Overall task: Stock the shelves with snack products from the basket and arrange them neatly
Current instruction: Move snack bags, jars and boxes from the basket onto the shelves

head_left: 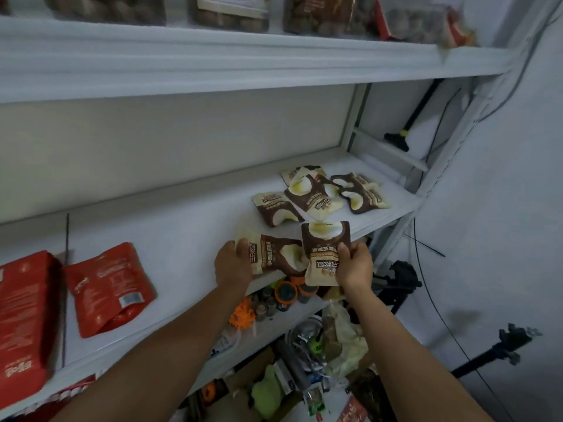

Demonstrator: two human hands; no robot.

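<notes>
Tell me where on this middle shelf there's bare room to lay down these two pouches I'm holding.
Widest bare stretch: the middle shelf between the red pouch and your left hand, running back to the rear panel. Crowded at the right end, where loose brown-and-cream pouches overlap, just behind your right hand.

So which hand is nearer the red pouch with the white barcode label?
Left. The left hand is to the right of the red pouch, gripping a brown packet; the right hand is further right, holding a second brown packet.
</notes>
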